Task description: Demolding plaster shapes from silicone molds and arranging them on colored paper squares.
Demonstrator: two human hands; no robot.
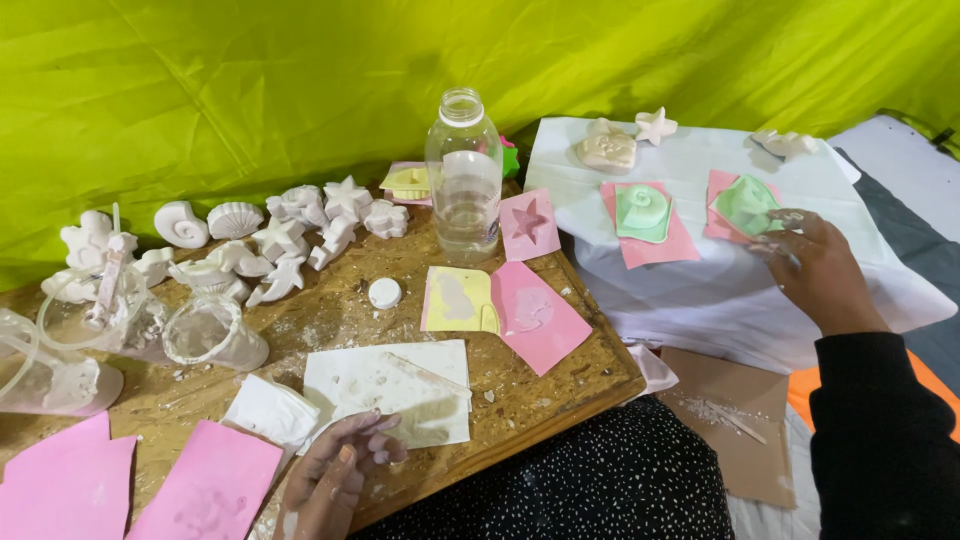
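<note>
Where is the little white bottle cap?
The white bottle cap lies on the wooden board, centre of the head view, just below-left of the clear plastic bottle, beside the yellow mould.

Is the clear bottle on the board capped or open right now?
Open. The bottle stands upright with a bare mouth, and a white cap lies on the board beside it. Some clear liquid sits low inside.

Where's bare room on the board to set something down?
Bare wood lies between the white cap and the white paper sheet. The white cloth below the pink cards is free. The plaster casts crowd the back left.
</note>
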